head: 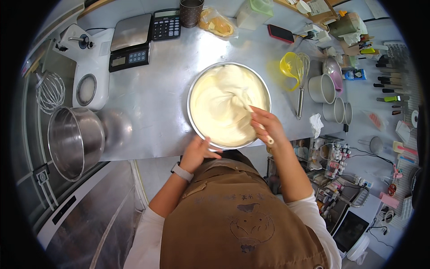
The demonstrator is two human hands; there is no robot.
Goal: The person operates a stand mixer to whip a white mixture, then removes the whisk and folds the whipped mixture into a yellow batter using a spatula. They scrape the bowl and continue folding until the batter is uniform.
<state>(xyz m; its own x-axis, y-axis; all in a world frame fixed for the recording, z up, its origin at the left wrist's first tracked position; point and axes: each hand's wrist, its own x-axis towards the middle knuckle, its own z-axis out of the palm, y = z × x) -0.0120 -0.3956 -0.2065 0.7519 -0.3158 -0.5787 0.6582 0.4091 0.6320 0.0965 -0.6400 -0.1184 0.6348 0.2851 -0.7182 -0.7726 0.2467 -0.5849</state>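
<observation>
A metal mixing bowl (189, 112) of smooth, pale yellow batter (211, 107) rests at the front edge of the steel table. My right hand (267, 126) grips the cream-coloured handle of a spatula (269, 140), with the handle's end showing below my fingers. The spatula's far end is sunk in the batter and blurred there, among swirled folds. At the bowl's near left rim, my left hand (198, 153) holds on, its thumb by the rim and its fingers under the near side.
On the right are a balloon whisk (302, 77), a yellow plastic separator (288, 67) and round cake tins (321, 88). An empty steel bowl (75, 141) and a stand mixer (90, 67) are on the left. A scale (129, 43) and calculator (166, 25) lie at the back.
</observation>
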